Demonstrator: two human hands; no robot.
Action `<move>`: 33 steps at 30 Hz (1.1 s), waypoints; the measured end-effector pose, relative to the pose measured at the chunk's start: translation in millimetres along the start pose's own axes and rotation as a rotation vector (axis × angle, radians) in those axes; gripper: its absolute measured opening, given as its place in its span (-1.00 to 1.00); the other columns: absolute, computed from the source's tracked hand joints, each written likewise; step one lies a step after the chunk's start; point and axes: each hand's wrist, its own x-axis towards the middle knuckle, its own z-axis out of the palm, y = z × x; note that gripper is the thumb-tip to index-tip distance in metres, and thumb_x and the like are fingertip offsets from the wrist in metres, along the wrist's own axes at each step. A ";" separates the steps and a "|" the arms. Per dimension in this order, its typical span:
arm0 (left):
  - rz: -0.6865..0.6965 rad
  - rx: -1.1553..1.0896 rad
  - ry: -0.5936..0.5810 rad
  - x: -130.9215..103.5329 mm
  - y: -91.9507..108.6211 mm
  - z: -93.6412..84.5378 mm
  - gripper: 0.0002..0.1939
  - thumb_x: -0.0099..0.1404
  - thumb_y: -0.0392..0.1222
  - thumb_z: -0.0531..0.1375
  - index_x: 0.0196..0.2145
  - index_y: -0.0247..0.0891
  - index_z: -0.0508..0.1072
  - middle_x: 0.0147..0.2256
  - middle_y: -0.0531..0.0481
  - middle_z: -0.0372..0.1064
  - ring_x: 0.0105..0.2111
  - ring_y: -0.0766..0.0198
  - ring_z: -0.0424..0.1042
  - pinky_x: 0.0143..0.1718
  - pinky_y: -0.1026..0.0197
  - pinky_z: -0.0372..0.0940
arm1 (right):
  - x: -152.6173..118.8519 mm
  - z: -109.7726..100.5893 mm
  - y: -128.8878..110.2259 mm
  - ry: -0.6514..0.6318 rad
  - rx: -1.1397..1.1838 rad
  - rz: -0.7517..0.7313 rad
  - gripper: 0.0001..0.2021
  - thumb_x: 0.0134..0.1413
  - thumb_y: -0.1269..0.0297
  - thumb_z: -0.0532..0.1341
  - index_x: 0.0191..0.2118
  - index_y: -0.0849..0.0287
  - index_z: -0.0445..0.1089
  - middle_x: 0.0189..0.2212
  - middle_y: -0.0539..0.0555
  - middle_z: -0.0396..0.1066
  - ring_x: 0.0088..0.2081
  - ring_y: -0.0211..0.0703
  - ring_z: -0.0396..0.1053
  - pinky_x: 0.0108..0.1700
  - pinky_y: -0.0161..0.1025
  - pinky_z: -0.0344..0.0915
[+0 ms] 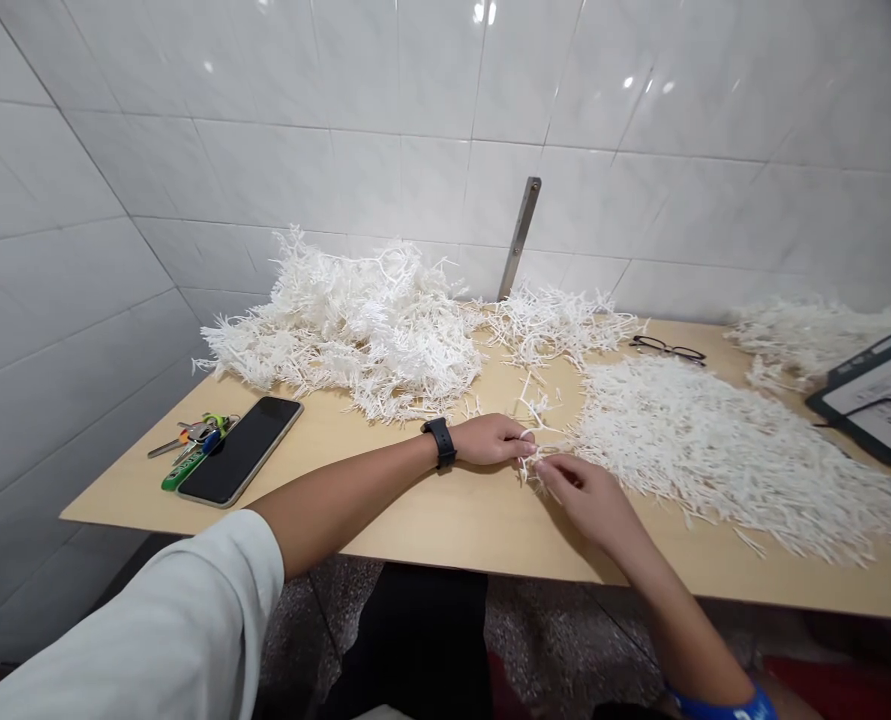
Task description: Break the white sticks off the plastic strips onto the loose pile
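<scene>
My left hand (pixel 486 440), with a black band on the wrist, pinches a thin white branched piece (pixel 538 408) that looks like plastic, over the middle of the table. Just to its right, the fingertips of my right hand (pixel 586 492) are closed on the lower side of the same branched piece. A tall heap of tangled white branched pieces (pixel 362 330) lies behind my left forearm. Beyond my hands is a smaller tangle of similar pieces (pixel 557 322). Many short loose white bits (pixel 715 450) spread in a wide layer to the right of my right hand.
On the wooden table (pixel 415 520), a black phone (pixel 242 450) lies at left beside keys (pixel 197 440). Dark-framed glasses (pixel 668 349) rest behind the loose bits. A dark-edged board (pixel 880 400) stands at far right. A metal bar (pixel 520 238) rises by the tiled wall (pixel 415 180).
</scene>
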 end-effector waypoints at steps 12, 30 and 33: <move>0.017 0.124 -0.100 1.2 7.5 3.9 -0.70 0.39 -0.11 0.09 -0.45 -0.28 0.42 -0.45 0.07 0.44 -0.42 0.37 0.32 -0.34 0.33 0.10 | -30.0 7.2 -2.8 0.017 -0.190 -0.048 -0.60 0.24 0.06 0.03 -0.58 0.11 0.22 -0.64 0.01 0.31 -0.53 -0.16 0.23 -0.44 -0.26 0.06; -0.015 0.017 -0.003 2.1 -3.9 -1.2 -0.68 0.40 -0.05 0.05 -0.40 -0.31 0.40 -0.38 0.01 0.47 -0.36 0.34 0.39 -0.26 0.33 0.18 | -4.3 -13.9 15.6 0.215 -0.257 -0.050 -0.65 0.19 0.03 0.08 -0.28 0.16 0.49 -0.31 0.15 0.52 -0.32 -0.03 0.40 -0.29 -0.18 0.25; -0.028 0.055 0.032 1.3 -4.1 -3.0 -0.68 0.39 -0.04 0.05 -0.42 -0.31 0.38 -0.42 0.02 0.44 -0.39 0.34 0.36 -0.28 0.32 0.17 | -9.5 12.2 -1.5 0.074 -0.166 -0.091 -0.65 0.21 0.06 0.06 -0.48 0.13 0.38 -0.50 0.06 0.42 -0.44 -0.13 0.32 -0.38 -0.24 0.17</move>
